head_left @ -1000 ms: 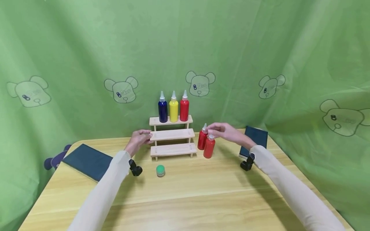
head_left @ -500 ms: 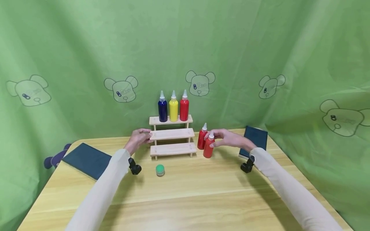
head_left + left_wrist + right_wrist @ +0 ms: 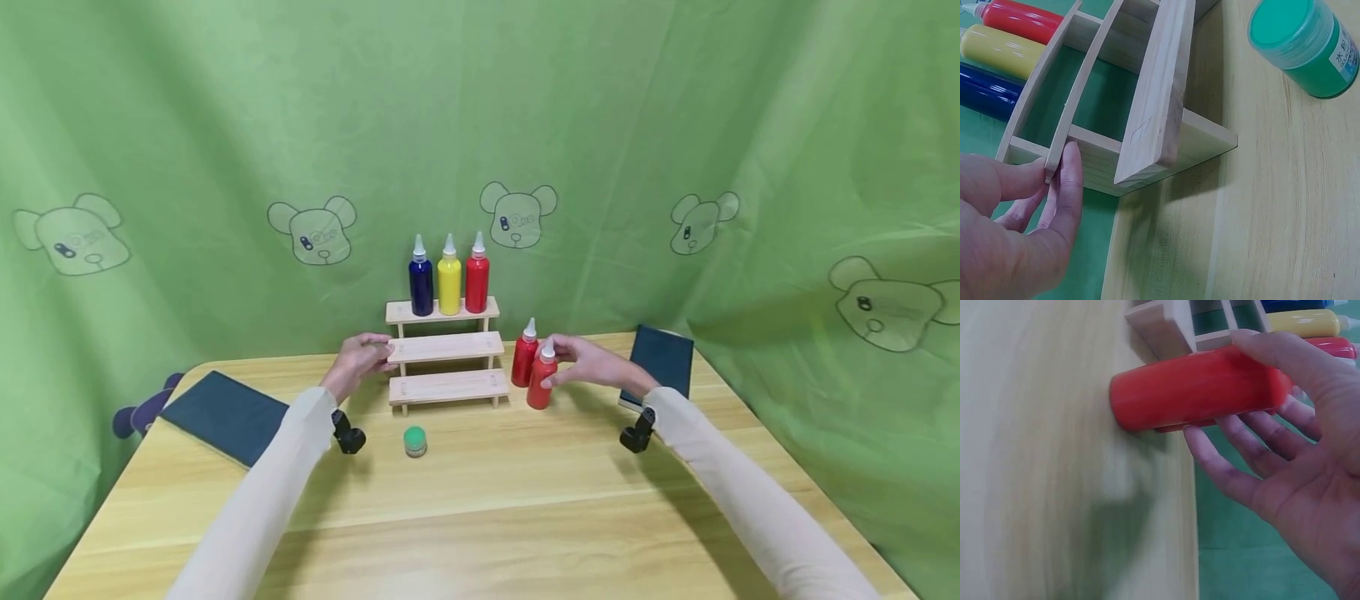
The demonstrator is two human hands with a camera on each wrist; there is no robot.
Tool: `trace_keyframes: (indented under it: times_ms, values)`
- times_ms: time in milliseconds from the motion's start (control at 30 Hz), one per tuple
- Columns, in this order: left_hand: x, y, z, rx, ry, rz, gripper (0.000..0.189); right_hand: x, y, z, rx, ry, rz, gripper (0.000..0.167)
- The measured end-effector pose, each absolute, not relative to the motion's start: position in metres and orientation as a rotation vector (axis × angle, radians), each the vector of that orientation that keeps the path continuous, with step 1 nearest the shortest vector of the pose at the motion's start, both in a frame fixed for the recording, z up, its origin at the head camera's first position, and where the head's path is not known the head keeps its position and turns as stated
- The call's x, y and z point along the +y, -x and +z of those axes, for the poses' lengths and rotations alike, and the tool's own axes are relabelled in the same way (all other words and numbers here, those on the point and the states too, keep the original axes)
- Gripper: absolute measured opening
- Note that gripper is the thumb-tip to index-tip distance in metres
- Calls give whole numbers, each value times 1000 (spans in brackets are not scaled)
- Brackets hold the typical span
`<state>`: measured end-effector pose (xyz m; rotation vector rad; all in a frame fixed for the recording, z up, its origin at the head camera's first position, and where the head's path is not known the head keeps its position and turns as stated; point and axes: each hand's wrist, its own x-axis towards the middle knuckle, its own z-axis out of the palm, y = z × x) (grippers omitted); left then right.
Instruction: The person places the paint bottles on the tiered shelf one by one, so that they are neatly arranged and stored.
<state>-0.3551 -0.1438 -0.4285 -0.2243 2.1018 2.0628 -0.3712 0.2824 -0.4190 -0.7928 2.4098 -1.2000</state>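
Note:
My left hand (image 3: 357,365) pinches the left end of the middle shelf of a three-step wooden display rack (image 3: 448,387), thumb above and fingers below. On its top shelf stand a dark blue bottle (image 3: 422,287), a yellow bottle (image 3: 449,285) and a red bottle (image 3: 477,283), all with pointed nozzles. Right of the rack, my right hand (image 3: 588,363) holds the nearer of two red squeeze bottles (image 3: 1191,390), thumb on one side and fingers round the other. The bottle is upright, close over the table. Just behind it stands the other red bottle (image 3: 524,360).
A small jar with a green lid (image 3: 415,442) sits in front of the rack. Dark flat books lie at the left (image 3: 228,417) and right (image 3: 660,362) of the wooden table (image 3: 480,517). Behind hangs a green curtain (image 3: 420,108).
My right hand has slid down from the nozzle of the nearer red bottle to its upper body and taken hold of it. The left hand has stayed at the rack.

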Motion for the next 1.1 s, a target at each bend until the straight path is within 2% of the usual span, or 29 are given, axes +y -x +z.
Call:
trace_keyframes:
  times_ms: [367, 567, 800, 933, 1100]
  values:
    - [-145, 357, -427, 2122, 235, 2062, 45, 284, 367, -420, 2474, 791, -1221, 47]
    - [-143, 356, -428, 2129, 249, 2079, 44, 287, 359, -409, 2431, 728, -1350, 45]
    - [-141, 354, -432, 2085, 237, 2109, 45, 275, 341, -375, 2323, 446, -1833, 64]
    - [-141, 353, -434, 2090, 239, 2122, 45, 260, 338, -358, 2206, 393, -2047, 55]
    - [-141, 353, -433, 2106, 226, 2116, 45, 240, 338, -350, 2287, 400, -1950, 53]
